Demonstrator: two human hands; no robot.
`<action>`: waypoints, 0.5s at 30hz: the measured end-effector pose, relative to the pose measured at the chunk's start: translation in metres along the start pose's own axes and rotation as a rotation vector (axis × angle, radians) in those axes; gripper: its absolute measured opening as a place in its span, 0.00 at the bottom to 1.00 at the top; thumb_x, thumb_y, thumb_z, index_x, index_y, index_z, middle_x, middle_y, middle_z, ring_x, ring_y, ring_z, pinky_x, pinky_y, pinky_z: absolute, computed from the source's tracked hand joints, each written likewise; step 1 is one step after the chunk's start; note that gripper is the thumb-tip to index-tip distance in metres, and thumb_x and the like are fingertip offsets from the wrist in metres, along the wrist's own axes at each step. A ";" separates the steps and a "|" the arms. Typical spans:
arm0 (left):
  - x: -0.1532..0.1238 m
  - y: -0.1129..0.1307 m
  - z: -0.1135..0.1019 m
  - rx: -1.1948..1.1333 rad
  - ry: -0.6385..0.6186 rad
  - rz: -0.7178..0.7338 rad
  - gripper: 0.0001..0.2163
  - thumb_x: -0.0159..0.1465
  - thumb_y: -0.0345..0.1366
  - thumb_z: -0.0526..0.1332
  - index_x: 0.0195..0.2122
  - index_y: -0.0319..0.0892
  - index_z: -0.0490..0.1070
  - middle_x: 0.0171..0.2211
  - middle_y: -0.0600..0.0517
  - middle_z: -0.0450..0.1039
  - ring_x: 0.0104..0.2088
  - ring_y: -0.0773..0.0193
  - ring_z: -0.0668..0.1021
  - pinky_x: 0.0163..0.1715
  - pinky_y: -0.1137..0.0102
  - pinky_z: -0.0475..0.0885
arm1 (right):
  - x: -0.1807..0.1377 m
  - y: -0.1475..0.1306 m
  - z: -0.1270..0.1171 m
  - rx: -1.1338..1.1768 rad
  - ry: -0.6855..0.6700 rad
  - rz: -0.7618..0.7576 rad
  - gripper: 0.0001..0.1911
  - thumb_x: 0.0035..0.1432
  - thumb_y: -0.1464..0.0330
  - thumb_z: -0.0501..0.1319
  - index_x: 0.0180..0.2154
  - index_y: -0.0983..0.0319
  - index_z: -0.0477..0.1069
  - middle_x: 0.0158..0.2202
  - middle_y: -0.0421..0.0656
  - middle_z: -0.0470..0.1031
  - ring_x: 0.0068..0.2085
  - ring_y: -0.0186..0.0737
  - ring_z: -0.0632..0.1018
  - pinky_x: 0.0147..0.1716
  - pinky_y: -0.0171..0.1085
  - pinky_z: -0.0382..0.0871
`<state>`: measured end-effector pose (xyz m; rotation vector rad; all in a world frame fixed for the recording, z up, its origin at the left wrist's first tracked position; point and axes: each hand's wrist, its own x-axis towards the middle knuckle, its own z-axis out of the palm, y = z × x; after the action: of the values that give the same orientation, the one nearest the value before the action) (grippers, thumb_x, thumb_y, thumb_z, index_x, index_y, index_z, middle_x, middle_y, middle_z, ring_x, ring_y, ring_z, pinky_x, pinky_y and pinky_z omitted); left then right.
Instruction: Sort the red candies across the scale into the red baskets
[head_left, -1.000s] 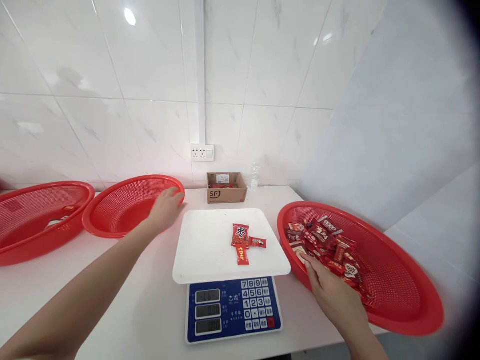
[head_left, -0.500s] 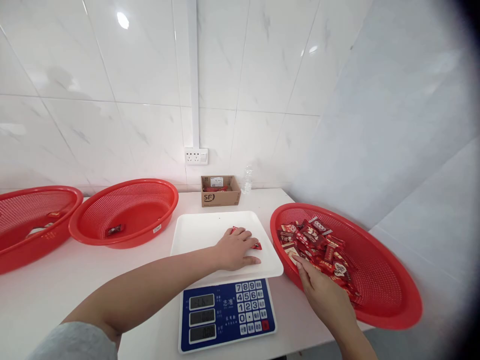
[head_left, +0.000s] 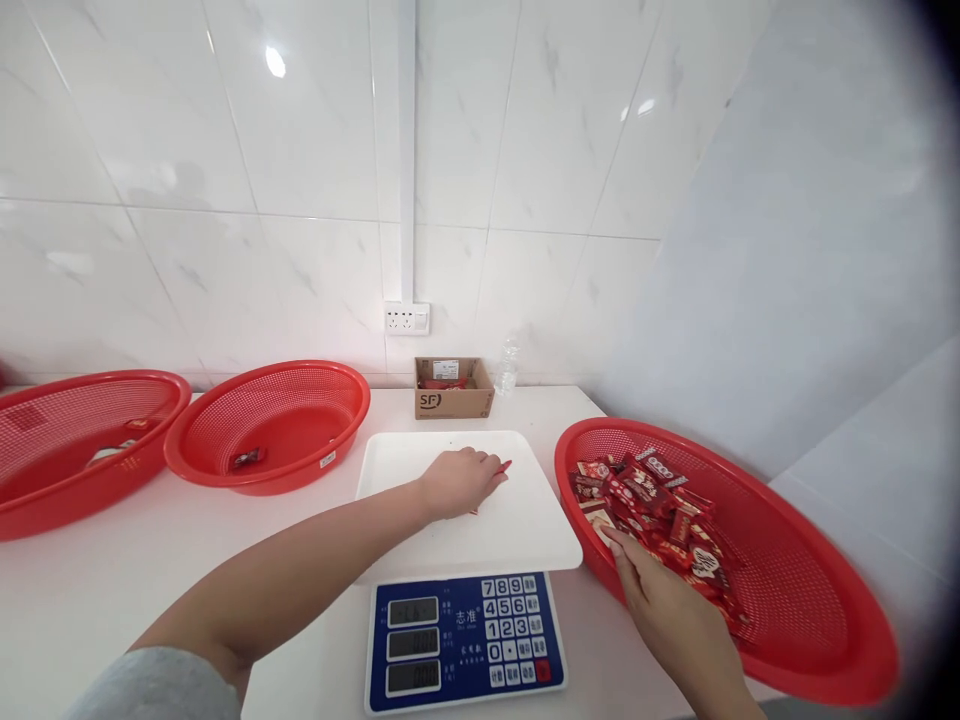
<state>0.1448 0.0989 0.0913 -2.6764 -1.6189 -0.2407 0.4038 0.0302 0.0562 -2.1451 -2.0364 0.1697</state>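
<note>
My left hand [head_left: 455, 480] lies on the white scale tray [head_left: 525, 525], its fingers closed around red snack packets [head_left: 501, 466] of which only a red tip shows. My right hand [head_left: 660, 605] rests on the near rim of the right red basket [head_left: 810, 640], fingertips touching the pile of red wrapped candies [head_left: 652, 500]; its fingers are stretched out. The blue electronic scale [head_left: 465, 640] with keypad and displays sits under the tray.
Two more red baskets stand at the left, the middle red basket [head_left: 300, 470] holding one dark packet [head_left: 247, 458], the far-left red basket [head_left: 45, 500] holding a few items. A small cardboard box [head_left: 452, 401] and a clear bottle [head_left: 508, 366] stand by the tiled wall under a socket [head_left: 406, 318].
My left hand came from the middle basket, leaving a packet there, to the scale tray and closed over the red packets. My right hand stayed at the right basket.
</note>
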 end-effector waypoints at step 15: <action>-0.100 -0.173 -0.077 0.002 0.287 -0.781 0.21 0.67 0.50 0.42 0.48 0.44 0.66 0.49 0.45 0.71 0.36 0.58 0.79 0.28 0.69 0.69 | 0.009 0.023 0.025 0.042 0.152 -0.117 0.25 0.62 0.60 0.45 0.56 0.52 0.68 0.46 0.44 0.79 0.35 0.48 0.81 0.29 0.41 0.73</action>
<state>-0.0631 0.0849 0.1411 -1.7516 -2.4286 -0.5786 0.4213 0.0398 0.0271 -1.9435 -2.0452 0.0326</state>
